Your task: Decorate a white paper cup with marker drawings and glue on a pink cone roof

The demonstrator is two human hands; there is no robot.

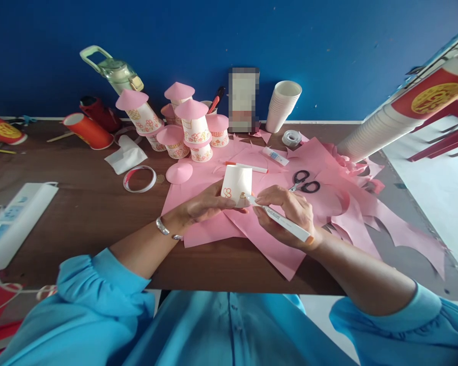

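A white paper cup (237,182) is in my left hand (209,203), its fingers wrapped round the lower part. The cup bears a red flower drawing and a small brownish-orange one. My right hand (286,213) is closed on a white marker (288,226) with an orange end, and the marker's tip touches or nearly touches the cup beside the smaller drawing. Pink paper (206,223) lies under both hands. Just beyond the cup lies another white marker (252,168) with a red-orange cap. Black-handled scissors (304,182) rest on the paper to the right.
Decorated cup towers (193,127) with pink cone roofs stand at the back, a loose pink cone (179,173) before them. Also there: tape roll (139,179), red cup (87,131), bottle (116,71), phone (244,101), cup stacks (283,107), glue (275,156), power strip (23,218).
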